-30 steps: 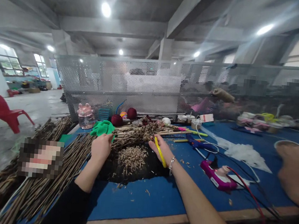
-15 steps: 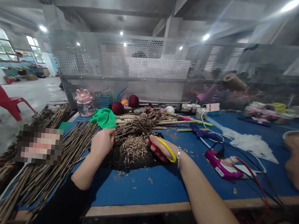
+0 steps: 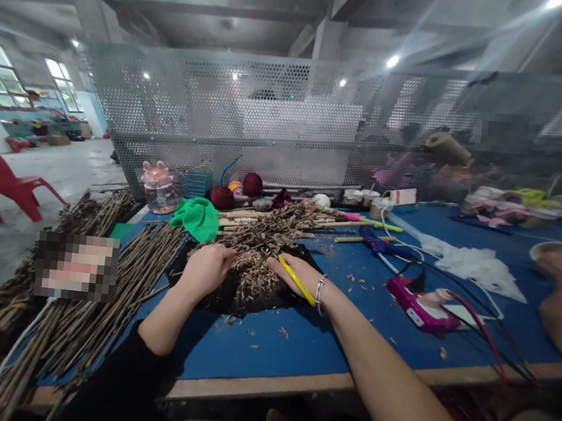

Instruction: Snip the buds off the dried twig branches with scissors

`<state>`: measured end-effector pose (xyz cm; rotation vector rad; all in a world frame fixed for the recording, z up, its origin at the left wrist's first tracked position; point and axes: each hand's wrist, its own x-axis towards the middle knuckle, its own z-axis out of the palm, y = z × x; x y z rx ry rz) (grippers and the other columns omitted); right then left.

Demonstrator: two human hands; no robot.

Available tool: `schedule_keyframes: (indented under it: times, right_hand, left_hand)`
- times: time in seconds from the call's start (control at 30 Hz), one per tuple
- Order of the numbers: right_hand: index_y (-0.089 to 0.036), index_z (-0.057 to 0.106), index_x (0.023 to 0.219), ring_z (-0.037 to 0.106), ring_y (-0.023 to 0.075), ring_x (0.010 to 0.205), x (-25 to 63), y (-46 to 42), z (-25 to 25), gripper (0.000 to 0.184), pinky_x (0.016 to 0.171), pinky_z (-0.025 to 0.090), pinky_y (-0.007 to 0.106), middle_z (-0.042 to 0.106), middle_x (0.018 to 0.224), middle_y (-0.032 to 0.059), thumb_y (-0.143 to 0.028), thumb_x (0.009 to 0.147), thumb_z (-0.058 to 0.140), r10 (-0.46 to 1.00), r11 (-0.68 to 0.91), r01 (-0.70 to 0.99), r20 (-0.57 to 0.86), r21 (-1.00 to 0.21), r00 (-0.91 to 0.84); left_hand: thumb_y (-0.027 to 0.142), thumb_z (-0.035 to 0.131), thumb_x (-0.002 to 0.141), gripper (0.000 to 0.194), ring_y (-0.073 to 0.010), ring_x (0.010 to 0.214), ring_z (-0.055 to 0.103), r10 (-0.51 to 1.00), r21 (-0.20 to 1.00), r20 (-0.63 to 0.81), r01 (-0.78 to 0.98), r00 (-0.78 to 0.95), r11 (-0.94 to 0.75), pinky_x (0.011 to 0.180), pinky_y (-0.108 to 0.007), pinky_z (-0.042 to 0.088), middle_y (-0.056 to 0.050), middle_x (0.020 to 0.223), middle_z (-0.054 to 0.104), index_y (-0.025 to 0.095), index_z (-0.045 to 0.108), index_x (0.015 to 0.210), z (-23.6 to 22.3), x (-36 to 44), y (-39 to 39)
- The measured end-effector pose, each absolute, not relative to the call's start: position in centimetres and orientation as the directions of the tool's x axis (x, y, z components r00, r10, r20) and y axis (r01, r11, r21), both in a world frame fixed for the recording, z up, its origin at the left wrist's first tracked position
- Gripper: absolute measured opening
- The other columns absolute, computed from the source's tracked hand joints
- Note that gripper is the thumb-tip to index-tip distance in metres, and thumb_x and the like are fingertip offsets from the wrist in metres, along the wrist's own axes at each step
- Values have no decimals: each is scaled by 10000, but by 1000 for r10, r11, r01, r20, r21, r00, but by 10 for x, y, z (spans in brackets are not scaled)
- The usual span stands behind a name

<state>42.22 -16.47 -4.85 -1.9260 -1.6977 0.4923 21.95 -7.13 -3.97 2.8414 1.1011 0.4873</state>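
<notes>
My left hand (image 3: 204,271) is closed in a pinch over the left side of the pile, on what looks like a dry twig, mostly hidden by the fingers. Facing it, my right hand (image 3: 299,276) is wrapped round scissors with a yellow handle (image 3: 298,279); their blades are hard to make out among the stems. Between both hands lies a heap of brown dry clippings (image 3: 252,280) on a black cloth (image 3: 224,301). Dry twigs with seed heads (image 3: 279,227) are piled just behind it. A green cloth (image 3: 197,218) lies beyond my left hand.
Bundles of long twigs (image 3: 115,300) cover the left side. A purple power strip (image 3: 421,306) with cables and a blue glue gun (image 3: 387,247) lie at right. Behind are a pink bottle (image 3: 159,187), dark red yarn balls (image 3: 252,184) and a perforated screen (image 3: 211,109).
My left hand has moved right, over the pile. My right hand with the scissors has shifted slightly left, so the two hands are closer together.
</notes>
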Motion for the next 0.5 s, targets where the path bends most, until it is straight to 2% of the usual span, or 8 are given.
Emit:
schedule_keyframes:
  times: [0.13,0.23,0.37,0.43,0.5]
  right_hand:
    - [-190,441,593,416,117,542,423,-163,-53,526,571,346,240,460,548,-8,-672,782,350,993,-68,822,41,-566,110]
    - [-187,456,594,386,101,486,426,-167,-51,563,505,332,231,430,511,-19,-720,743,353,996,-77,761,-13,-645,90]
    - [-203,497,798,228,51,339,440,-174,-43,610,334,218,177,317,454,-81,-772,713,293,962,-273,449,-240,-851,130]
    - [-215,463,849,177,40,314,449,-175,-40,590,300,186,155,265,450,-104,-764,724,286,959,-275,269,-243,-923,144]
    - [-219,439,868,172,38,311,456,-174,-39,573,289,193,144,258,454,-110,-753,735,282,969,-206,130,-184,-970,162]
  left_hand:
    - [355,362,872,342,-173,797,600,676,123,241,669,697,-733,713,-239,402,-64,816,659,221,673,828,-40,220,-71]
    - [359,384,859,327,-177,820,604,703,115,192,696,684,-709,716,-233,403,-65,826,669,216,674,811,-39,218,-71]
    - [379,406,840,301,-187,819,614,757,109,138,750,639,-652,682,-235,410,-58,847,685,229,666,816,-37,210,-67]
    - [412,397,839,316,-193,808,618,787,98,139,783,601,-615,669,-242,414,-59,844,687,231,657,837,-33,207,-64]
    - [447,398,832,336,-198,799,618,816,79,150,816,558,-573,675,-250,422,-66,832,685,220,645,842,-27,209,-61]
